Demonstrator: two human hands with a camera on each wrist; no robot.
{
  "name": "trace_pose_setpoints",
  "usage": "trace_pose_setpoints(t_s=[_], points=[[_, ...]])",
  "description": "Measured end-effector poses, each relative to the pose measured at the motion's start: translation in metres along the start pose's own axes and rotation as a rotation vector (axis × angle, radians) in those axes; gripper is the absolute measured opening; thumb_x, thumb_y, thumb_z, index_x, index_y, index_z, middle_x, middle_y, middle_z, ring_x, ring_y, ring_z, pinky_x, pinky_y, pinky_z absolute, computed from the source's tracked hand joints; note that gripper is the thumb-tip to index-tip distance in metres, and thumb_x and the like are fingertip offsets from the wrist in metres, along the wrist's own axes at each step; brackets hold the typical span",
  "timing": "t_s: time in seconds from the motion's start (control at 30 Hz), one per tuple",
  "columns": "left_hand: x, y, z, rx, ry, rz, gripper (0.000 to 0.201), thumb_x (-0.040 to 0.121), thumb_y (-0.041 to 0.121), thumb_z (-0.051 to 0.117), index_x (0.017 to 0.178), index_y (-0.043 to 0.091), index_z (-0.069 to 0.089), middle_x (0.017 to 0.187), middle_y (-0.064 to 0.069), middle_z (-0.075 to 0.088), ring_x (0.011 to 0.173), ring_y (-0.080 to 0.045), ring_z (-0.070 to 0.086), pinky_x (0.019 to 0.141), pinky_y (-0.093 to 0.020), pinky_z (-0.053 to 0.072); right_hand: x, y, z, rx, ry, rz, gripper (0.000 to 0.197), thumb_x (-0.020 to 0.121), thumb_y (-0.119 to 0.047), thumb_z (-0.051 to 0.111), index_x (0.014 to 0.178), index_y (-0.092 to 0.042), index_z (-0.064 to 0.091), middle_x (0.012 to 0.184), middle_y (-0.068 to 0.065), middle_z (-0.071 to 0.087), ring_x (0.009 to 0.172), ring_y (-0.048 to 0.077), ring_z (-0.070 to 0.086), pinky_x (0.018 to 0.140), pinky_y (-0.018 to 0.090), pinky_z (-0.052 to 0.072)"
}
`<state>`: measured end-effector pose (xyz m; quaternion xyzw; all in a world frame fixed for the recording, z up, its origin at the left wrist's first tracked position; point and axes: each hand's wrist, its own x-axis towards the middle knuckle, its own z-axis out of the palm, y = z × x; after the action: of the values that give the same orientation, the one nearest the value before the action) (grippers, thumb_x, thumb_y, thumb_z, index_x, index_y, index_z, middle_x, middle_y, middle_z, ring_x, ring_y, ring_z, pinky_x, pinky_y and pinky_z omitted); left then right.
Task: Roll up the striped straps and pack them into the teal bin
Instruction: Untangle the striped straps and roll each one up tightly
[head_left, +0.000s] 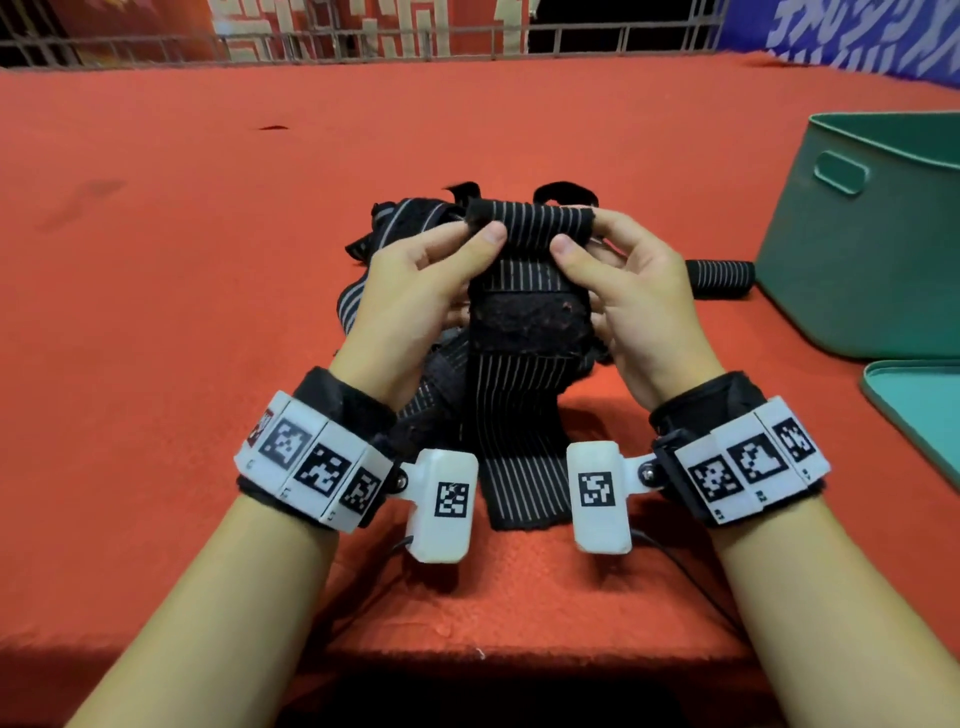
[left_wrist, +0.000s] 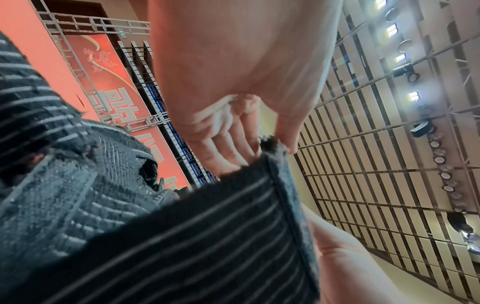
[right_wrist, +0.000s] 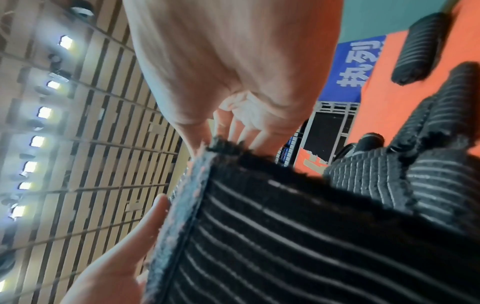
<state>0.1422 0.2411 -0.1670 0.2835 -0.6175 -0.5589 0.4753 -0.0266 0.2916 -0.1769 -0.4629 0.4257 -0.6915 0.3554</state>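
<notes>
Head view shows both hands raised over a red felt-covered table (head_left: 156, 312), working one black elastic strap (head_left: 519, 415) with thin pale lengthwise stripes. The strap is a flat woven band with frayed, fuzzy edges and a rough black fastening patch across it, just below the thumbs. Its top end is folded over away from the person. The left hand (head_left: 415, 291) pinches that fold at its left corner, thumb on the near face and fingers behind. The right hand (head_left: 634, 296) pinches the right corner the same way. Both wrists are bent upward, palms turned toward each other, with the band hanging between them; its lower end lies on the table near the front edge.

Behind the hands sits a loose heap of straps (head_left: 395, 223), crumpled and overlapping. A rolled strap (head_left: 719, 278), a tight striped cylinder, lies on the felt just beside the teal bin (head_left: 862, 249), which stands at the right, smooth-walled plastic with an oval handle slot. A teal lid (head_left: 919, 410) lies flat in front of the bin.

Wrist views show each thumb pressed to the fuzzy strap edge.
</notes>
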Motion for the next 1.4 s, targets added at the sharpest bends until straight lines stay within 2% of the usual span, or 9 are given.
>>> trace_pose_setpoints(t_s=[0.13,0.27,0.43,0.6,0.77,0.97,1.17,1.27,1.4], points=[[0.004,-0.004,-0.009,-0.099,-0.006,-0.044,0.036,0.092,0.03,0.069,0.123,0.012,0.073,0.116,-0.014,0.072,0.097,-0.029,0.056,0.082,-0.039,0.047,0.001,0.001,0.001,0.071,0.02,0.033,0.015,0.1,-0.007,0.063,0.114,-0.01,0.068,0.093,0.0,0.077,0.084,0.014,0.073,0.07,0.024,0.057],[0.003,-0.01,-0.009,-0.085,0.022,-0.008,0.032,0.095,0.015,0.07,0.126,0.011,0.071,0.118,-0.01,0.075,0.105,-0.024,0.07,0.09,-0.043,0.054,0.0,0.001,0.002,0.059,-0.015,0.038,0.022,0.101,-0.009,0.061,0.122,-0.007,0.067,0.102,0.004,0.077,0.094,0.018,0.074,0.074,0.028,0.059],[0.001,-0.012,-0.004,-0.101,0.099,0.046,0.026,0.092,0.005,0.071,0.118,0.004,0.074,0.11,-0.01,0.078,0.105,-0.025,0.074,0.086,-0.034,0.059,-0.002,-0.001,0.006,-0.013,-0.079,0.051,0.026,0.105,-0.012,0.056,0.128,-0.004,0.063,0.104,0.002,0.076,0.092,0.014,0.073,0.067,0.024,0.058],[0.004,-0.016,-0.005,-0.014,0.145,0.029,0.016,0.087,0.009,0.078,0.104,0.011,0.077,0.104,-0.008,0.079,0.104,-0.026,0.074,0.098,-0.048,0.057,0.0,0.002,0.004,-0.023,-0.092,0.064,0.025,0.105,-0.012,0.055,0.128,-0.007,0.063,0.102,-0.002,0.075,0.092,0.013,0.072,0.068,0.025,0.058],[0.003,-0.009,-0.007,0.011,0.08,-0.016,0.02,0.086,0.012,0.077,0.104,0.019,0.072,0.103,-0.004,0.075,0.092,-0.023,0.067,0.07,-0.03,0.054,0.002,0.003,0.0,0.013,-0.059,0.073,0.022,0.101,-0.006,0.06,0.12,-0.015,0.067,0.098,-0.005,0.072,0.083,0.012,0.069,0.062,0.024,0.055],[0.003,0.003,-0.008,0.063,0.007,-0.197,0.041,0.094,0.059,0.061,0.101,0.02,0.072,0.082,-0.004,0.061,0.068,-0.022,0.055,0.058,-0.028,0.047,0.001,0.005,-0.001,-0.014,0.008,0.043,0.04,0.09,0.011,0.057,0.1,-0.023,0.073,0.091,-0.004,0.072,0.077,0.014,0.066,0.061,0.026,0.054],[0.003,-0.004,-0.005,-0.014,0.105,-0.123,0.033,0.097,0.045,0.066,0.102,0.013,0.069,0.077,-0.003,0.056,0.061,-0.013,0.045,0.054,-0.022,0.039,-0.001,0.002,0.001,-0.04,0.006,0.058,0.04,0.089,0.012,0.057,0.102,-0.021,0.075,0.093,-0.002,0.074,0.082,0.02,0.069,0.065,0.035,0.056],[0.002,-0.012,-0.005,-0.047,0.173,-0.114,0.03,0.095,0.04,0.069,0.102,0.011,0.065,0.074,0.001,0.055,0.056,-0.008,0.045,0.051,-0.02,0.037,0.0,0.004,0.004,-0.052,0.033,0.057,0.044,0.088,0.011,0.055,0.107,-0.022,0.077,0.108,0.001,0.077,0.097,0.027,0.071,0.084,0.046,0.058],[0.001,-0.016,-0.005,-0.03,0.247,-0.064,0.019,0.095,0.031,0.071,0.099,0.012,0.069,0.077,0.003,0.069,0.058,-0.009,0.057,0.055,-0.021,0.047,0.001,0.004,0.01,0.042,0.021,0.156,0.039,0.098,0.0,0.049,0.128,-0.017,0.067,0.126,-0.003,0.073,0.109,0.023,0.071,0.089,0.04,0.054]])
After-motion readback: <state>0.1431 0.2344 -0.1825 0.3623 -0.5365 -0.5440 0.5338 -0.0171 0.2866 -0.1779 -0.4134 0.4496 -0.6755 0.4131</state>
